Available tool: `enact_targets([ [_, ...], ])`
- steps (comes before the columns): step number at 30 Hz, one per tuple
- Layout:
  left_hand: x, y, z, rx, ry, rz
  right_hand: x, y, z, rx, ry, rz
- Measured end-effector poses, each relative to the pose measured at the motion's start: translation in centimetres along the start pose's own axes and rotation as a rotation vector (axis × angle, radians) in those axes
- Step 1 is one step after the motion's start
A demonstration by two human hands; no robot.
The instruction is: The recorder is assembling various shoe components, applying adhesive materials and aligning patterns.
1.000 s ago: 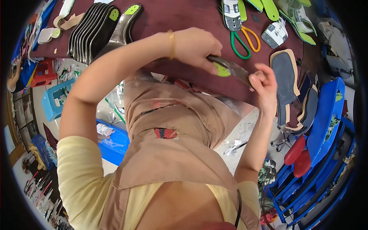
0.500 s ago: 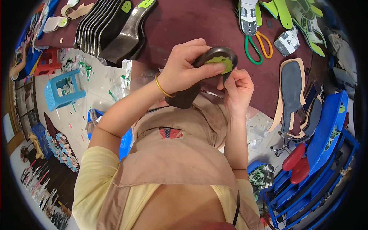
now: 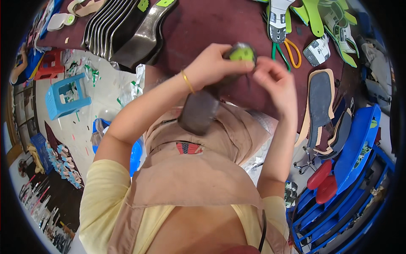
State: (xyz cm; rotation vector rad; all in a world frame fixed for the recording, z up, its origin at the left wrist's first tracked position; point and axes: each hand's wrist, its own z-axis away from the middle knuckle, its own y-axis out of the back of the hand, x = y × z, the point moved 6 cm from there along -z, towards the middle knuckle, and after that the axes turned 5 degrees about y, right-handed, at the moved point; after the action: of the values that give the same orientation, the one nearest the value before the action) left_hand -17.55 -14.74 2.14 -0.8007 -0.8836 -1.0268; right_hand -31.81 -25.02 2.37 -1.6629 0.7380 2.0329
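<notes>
My left hand [image 3: 215,65] is closed around a dark brown, glossy insole [image 3: 200,113], held above my lap at the table's near edge. A lime-green patch [image 3: 242,54] shows at the insole's upper end, beside my thumb. The insole's other end hangs toward my apron, and my wrist and hand cover its middle. Just right of the patch is my right hand [image 3: 275,82], its fingers curled together and blurred. Whether they pinch anything cannot be made out. On the table at the upper left lies a row of similar dark insoles [image 3: 114,31] with green patches.
Green-and-orange-handled scissors [image 3: 292,51] lie on the maroon table [image 3: 203,25] near white-and-green shoe pieces [image 3: 313,17]. Dark grey soles with tan edges [image 3: 320,99] sit at the right. A blue tray [image 3: 359,144] is beyond them; a blue stool [image 3: 67,95] stands left, among floor scraps.
My right hand has moved up and right, away from the insole's edge. The insole has turned and its lower end has swung toward me. My left hand still grips it.
</notes>
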Motion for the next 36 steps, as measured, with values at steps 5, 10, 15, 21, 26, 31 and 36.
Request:
enact_targets([
  [5, -1.9, 1.3, -0.7, -0.027, 0.35, 0.539, 1.9, 6.3, -3.6, 0.287, 0.343, 1.258],
  [10, -2.1, 2.2, 1.0, -0.021, 0.55, 0.773, 1.2, 6.1, 1.4, 0.159, 0.027, 1.067],
  [15, -0.8, 0.3, 1.8, -0.125, 0.543, 0.947, 2.4, 3.1, 7.8, 0.234, 0.133, 0.372],
  [21, 0.8, -2.0, 2.4, -0.18, 0.592, 1.024, -1.5, -1.7, 5.0, -0.007, 0.247, 0.388],
  [26, 0.1, -1.9, 3.1, -0.093, 0.612, 0.894, -2.5, -2.6, 3.4, -0.075, 0.296, 0.397],
  [31, -2.3, -1.1, 3.1, -0.13, 0.688, 0.905, -0.7, -2.4, 3.8, -0.027, 0.363, 0.618],
  [36, -2.7, -0.7, 2.4, -0.133, 0.646, 0.873, 0.1, -0.6, 2.4, 0.053, 0.397, 0.819],
])
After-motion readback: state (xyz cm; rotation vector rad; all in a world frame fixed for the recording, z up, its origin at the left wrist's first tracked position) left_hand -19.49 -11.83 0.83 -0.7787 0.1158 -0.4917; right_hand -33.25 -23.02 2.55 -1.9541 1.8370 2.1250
